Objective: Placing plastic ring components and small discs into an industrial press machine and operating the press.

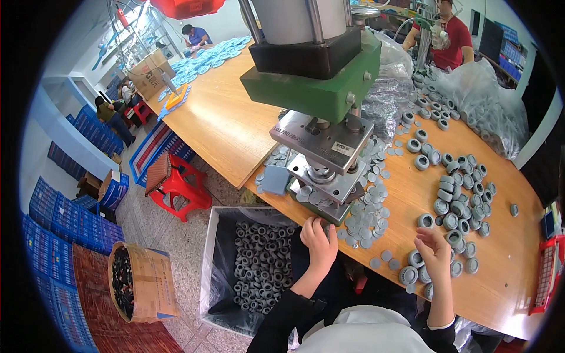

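A green press [312,91] stands at the table's front edge, with a steel die [323,141] under it and flat grey discs scattered round its base. My left hand [318,242] is at the front of the press base, its fingers curled and closed; a bit of something grey shows between fingers and thumb, too little to name. My right hand [435,252] hovers over the grey ridged rings [408,275] on the right, fingers loosely bent and apart from the thumb, nothing visible in them. One ring [425,220] lies just beyond its fingertips.
Below the table edge stands a lined box [209,259] full of grey rings. A blue-grey block [275,179] sits left of the die. A red stool [176,182] and a cardboard carton [156,288] are on the left. Across the table, a person in red [454,44] works near plastic bags [488,100].
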A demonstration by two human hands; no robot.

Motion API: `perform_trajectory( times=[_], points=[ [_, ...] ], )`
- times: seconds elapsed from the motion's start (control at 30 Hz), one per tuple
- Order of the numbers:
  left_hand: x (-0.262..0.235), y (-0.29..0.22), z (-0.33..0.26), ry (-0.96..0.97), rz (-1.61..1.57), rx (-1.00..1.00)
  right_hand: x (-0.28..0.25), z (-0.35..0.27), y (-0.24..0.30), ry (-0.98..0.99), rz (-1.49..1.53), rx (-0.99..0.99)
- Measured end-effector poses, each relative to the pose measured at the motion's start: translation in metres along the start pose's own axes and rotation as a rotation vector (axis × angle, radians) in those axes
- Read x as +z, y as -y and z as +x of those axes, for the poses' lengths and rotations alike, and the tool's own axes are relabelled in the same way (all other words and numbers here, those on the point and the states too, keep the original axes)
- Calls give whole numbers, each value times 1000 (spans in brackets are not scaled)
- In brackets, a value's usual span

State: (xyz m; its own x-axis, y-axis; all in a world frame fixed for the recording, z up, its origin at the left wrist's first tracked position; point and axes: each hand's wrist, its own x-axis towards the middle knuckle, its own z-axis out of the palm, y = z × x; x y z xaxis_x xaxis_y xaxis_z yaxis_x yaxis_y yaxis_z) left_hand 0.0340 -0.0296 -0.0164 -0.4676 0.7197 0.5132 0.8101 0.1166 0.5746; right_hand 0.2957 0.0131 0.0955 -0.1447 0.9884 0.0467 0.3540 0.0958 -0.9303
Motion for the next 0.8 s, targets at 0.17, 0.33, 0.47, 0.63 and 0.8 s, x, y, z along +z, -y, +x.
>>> perform_trajectory(
  times=[0.17,0.33,0.47,0.63,0.8],
  points=[
    [4,-21,-2,60,-48,41,-1,-7,-10,65,-39,28],
    [7,-39,-29,131,-188,295,-4,-9,-13,102,-93,52],
    [-7,-51,-47,206,-269,442,-1,-10,-9,116,-105,36],
    [-25,-36,-63,485,-608,948,-1,-15,-10,138,-125,18],
    [-30,36,-92,685,-367,1005,-2,-16,-9,126,-140,23]
  ],
)
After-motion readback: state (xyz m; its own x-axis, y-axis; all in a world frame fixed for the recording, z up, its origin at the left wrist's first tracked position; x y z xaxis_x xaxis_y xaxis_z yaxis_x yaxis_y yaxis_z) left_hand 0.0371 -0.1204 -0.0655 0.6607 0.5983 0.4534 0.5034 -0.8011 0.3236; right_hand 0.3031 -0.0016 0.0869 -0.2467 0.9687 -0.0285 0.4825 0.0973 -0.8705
